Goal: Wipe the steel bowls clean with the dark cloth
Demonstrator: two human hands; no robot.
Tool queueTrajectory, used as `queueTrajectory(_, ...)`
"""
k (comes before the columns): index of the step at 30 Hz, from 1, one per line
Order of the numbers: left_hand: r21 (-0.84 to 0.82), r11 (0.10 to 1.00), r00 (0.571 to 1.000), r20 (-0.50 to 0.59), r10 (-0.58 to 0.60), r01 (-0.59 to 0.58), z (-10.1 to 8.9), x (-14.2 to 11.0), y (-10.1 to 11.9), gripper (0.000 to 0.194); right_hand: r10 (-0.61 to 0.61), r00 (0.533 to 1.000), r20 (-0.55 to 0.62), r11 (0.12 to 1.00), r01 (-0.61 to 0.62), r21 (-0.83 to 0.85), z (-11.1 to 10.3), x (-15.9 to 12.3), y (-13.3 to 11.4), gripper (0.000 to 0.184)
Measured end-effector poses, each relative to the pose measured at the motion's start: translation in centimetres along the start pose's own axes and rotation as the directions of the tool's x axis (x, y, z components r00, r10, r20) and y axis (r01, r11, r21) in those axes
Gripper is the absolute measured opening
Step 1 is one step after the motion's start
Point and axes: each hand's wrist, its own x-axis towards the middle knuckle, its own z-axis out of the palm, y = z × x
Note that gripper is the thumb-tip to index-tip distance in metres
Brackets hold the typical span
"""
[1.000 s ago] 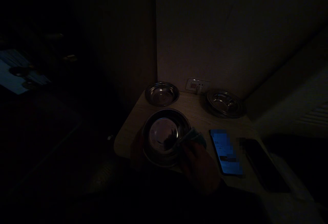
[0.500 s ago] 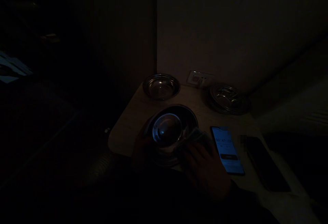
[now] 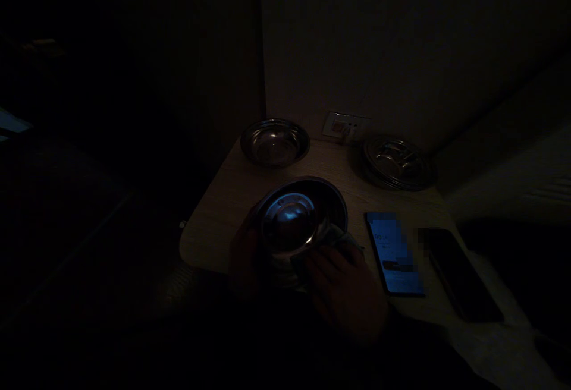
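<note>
In the dim light a shiny metal bowl (image 3: 289, 217) is tilted above the near part of the wooden table (image 3: 209, 223). My left hand (image 3: 244, 259) grips the bowl's left edge; its fingers are mostly lost in shadow. A cloth (image 3: 332, 238) is bunched under the fingers of my right hand (image 3: 343, 286), which presses it against the bowl's near right side. The lower part of the bowl is too dark to make out well.
Another metal bowl (image 3: 275, 145) sits at the back left of the table. A stack of metal plates (image 3: 397, 164) stands at the back right, by a wall socket (image 3: 345, 126). A lit phone (image 3: 395, 256) and a dark phone-like slab (image 3: 464, 274) lie on the right.
My right hand has moved the cloth slightly left and up along the bowl. My left hand keeps its hold on the bowl. The whole view has shifted a little.
</note>
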Motion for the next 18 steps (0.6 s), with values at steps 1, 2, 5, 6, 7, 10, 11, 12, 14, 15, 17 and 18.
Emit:
queueTrajectory(1, -0.008, 1.000, 1.000, 0.018, -0.002, 0.002, 0.0, 0.0, 0.0, 0.049, -0.005, 1.000, -0.001, 1.000, 0.006, 0.016, 0.1, 0.0, -0.1, 0.032)
queueTrajectory(2, -0.015, 1.000, 0.999, 0.037, -0.004, 0.005, 0.0, 0.0, 0.0, 0.049, -0.008, 1.000, -0.002, 0.999, 0.009, 0.033, 0.2, 0.0, -0.2, 0.032)
queueTrajectory(5, -0.026, 1.000, 0.996, 0.085, -0.015, 0.017, -0.2, 0.2, 0.1, 0.048, -0.006, 1.000, 0.001, 0.995, 0.006, 0.102, 0.6, -0.1, -0.4, 0.035)
queueTrajectory(6, -0.028, 0.999, 0.995, 0.102, -0.019, 0.022, -0.2, 0.2, 0.1, 0.048, -0.004, 1.000, 0.000, 0.992, 0.004, 0.128, 0.8, -0.1, -0.6, 0.036)
queueTrajectory(7, -0.030, 0.999, 0.993, 0.115, -0.024, 0.027, -0.3, 0.2, 0.1, 0.049, 0.000, 1.000, -0.003, 0.988, 0.000, 0.154, 1.0, -0.1, -0.7, 0.037)
queueTrajectory(10, -0.041, 0.998, 0.989, 0.145, -0.036, 0.042, -0.2, 0.2, 0.2, 0.051, 0.018, 1.000, -0.004, 0.975, -0.017, 0.221, 1.3, 0.2, -1.4, 0.041)
queueTrajectory(11, -0.044, 0.998, 0.987, 0.156, -0.041, 0.048, -0.1, 0.2, 0.2, 0.052, 0.022, 1.000, -0.005, 0.971, -0.020, 0.238, 1.4, 0.4, -1.7, 0.041)
queueTrajectory(12, -0.047, 0.997, 0.985, 0.168, -0.045, 0.053, 0.0, 0.1, 0.3, 0.053, 0.028, 1.000, -0.011, 0.968, -0.024, 0.250, 1.5, 0.6, -2.0, 0.041)
queueTrajectory(14, -0.043, 0.997, 0.979, 0.195, -0.053, 0.062, 0.0, 0.2, 0.4, 0.054, 0.032, 0.999, -0.033, 0.965, -0.022, 0.261, 1.5, 0.9, -2.4, 0.041)
queueTrajectory(15, -0.037, 0.997, 0.977, 0.205, -0.056, 0.065, -0.1, 0.2, 0.4, 0.054, 0.028, 0.999, -0.040, 0.966, -0.017, 0.257, 1.6, 1.1, -2.5, 0.041)
queueTrajectory(17, -0.021, 0.998, 0.977, 0.205, -0.055, 0.061, -0.3, 0.3, 0.4, 0.054, 0.015, 0.999, -0.044, 0.974, -0.005, 0.226, 1.6, 1.1, -2.4, 0.041)
queueTrajectory(18, -0.011, 0.998, 0.980, 0.194, -0.051, 0.054, -0.4, 0.4, 0.4, 0.054, 0.004, 0.999, -0.035, 0.980, 0.003, 0.199, 1.5, 1.0, -2.1, 0.040)
